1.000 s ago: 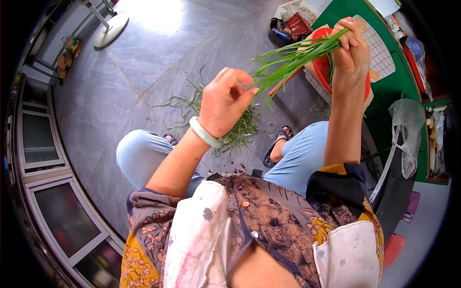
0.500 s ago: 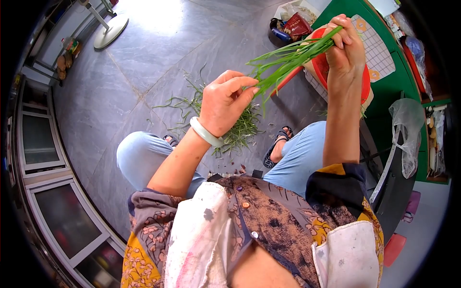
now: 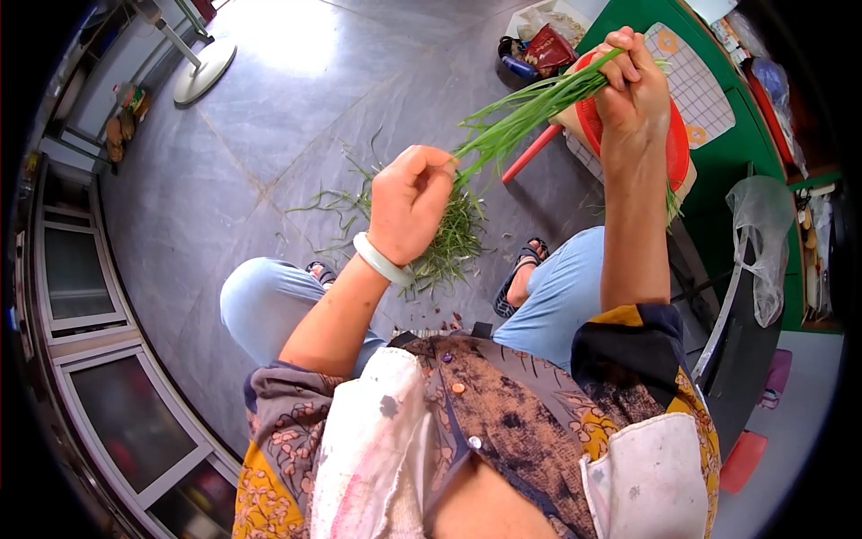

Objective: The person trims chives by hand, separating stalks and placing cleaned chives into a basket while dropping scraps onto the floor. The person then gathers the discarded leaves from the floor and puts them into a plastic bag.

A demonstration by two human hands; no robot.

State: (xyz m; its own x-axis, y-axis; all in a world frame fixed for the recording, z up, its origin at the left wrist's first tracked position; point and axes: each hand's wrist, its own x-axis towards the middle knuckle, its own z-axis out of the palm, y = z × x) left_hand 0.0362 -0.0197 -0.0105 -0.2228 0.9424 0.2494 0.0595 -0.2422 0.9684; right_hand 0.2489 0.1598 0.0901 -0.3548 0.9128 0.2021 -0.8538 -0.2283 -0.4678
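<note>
My right hand is closed around one end of a bunch of long green chives, raised over a red plastic basket. The leaves slant down and to the left from that fist. My left hand, with a pale bangle on its wrist, pinches the tips of some leaves between thumb and fingers at the bunch's loose end. Below it on the floor lies a heap of chive scraps, partly hidden behind the left hand. More chive leaves stick out beside the basket, under my right forearm.
A green table stands at the right, with a clear plastic bag hanging near it. Behind the basket sits a box with a dark red packet. A fan base stands at far left; glass-fronted cabinets line the left side.
My left hand has moved slightly left and down, drawing at the leaf tips. My right hand has shifted a little left, still gripping the bunch.
</note>
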